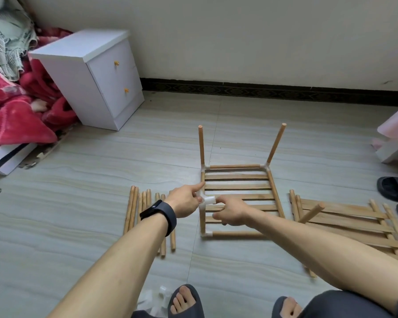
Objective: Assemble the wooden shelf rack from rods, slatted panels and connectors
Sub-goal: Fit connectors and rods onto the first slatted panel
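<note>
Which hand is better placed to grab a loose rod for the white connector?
Probably left: the left hand, pinching the connector, sits right beside the loose rods; the right hand holds the panel and would have to cross over.

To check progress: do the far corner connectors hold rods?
In: left rod stands in the far left connector, right rod in the far right connector.

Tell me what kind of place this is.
Probably a home bedroom: a white two-drawer nightstand stands by the wall, a heap of red blankets lies beside it, and loose wooden rods lie on the tiled floor.
</note>
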